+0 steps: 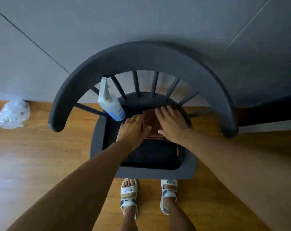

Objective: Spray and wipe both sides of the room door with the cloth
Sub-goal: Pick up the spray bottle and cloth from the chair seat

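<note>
From the head view, a dark grey chair (141,64) with a curved spindle back stands against a pale wall, and everything else can be placed from it. On its dark seat pad lies a brown folded cloth (151,122), toward the back of the seat. Both hands are on that cloth: the left hand (133,130) lies over its left edge with fingers stretched flat, and the right hand (171,124) lies across its right side, fingers also straight and spread. Neither hand is curled round the cloth; both look released and pressing or smoothing it. Whether a thumb is tucked under an edge I cannot tell.

The spray bottle (111,104), white with a blue base, stands on the chair seat at its back left corner, just beside the left hand and untouched. A crumpled clear plastic bag (14,112) lies on the wooden floor well to the left of the chair, by the wall.

No door shows here. Judging from this, the tools rest on the chair, so either the wiping has not started or it is finished; the view does not settle which.
</note>
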The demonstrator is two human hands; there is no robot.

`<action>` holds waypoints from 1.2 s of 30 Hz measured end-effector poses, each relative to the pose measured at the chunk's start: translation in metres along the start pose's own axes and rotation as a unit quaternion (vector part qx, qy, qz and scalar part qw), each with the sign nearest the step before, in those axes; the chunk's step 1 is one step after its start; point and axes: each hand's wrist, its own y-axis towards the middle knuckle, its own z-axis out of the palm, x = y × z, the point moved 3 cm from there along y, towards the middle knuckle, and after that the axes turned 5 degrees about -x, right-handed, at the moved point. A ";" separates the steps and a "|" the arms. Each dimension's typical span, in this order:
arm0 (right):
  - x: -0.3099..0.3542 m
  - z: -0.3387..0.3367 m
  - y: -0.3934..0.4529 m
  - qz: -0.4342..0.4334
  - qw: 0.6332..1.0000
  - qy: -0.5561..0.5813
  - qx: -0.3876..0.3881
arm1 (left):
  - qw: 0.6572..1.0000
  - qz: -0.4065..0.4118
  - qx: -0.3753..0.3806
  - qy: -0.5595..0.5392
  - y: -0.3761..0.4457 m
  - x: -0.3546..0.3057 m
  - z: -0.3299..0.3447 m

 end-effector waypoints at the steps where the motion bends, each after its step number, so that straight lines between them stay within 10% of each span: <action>1: -0.003 0.010 0.006 -0.004 1.000 -0.014 0.020 | 1.000 0.006 0.005 0.011 0.006 0.005 0.009; 27: -0.011 0.056 0.025 0.021 1.000 0.015 0.002 | 0.958 0.165 0.083 0.220 0.068 0.021 0.056; 36: -0.008 0.056 0.007 -0.024 0.993 0.114 -0.003 | 0.945 0.283 -0.029 0.161 0.048 0.039 0.049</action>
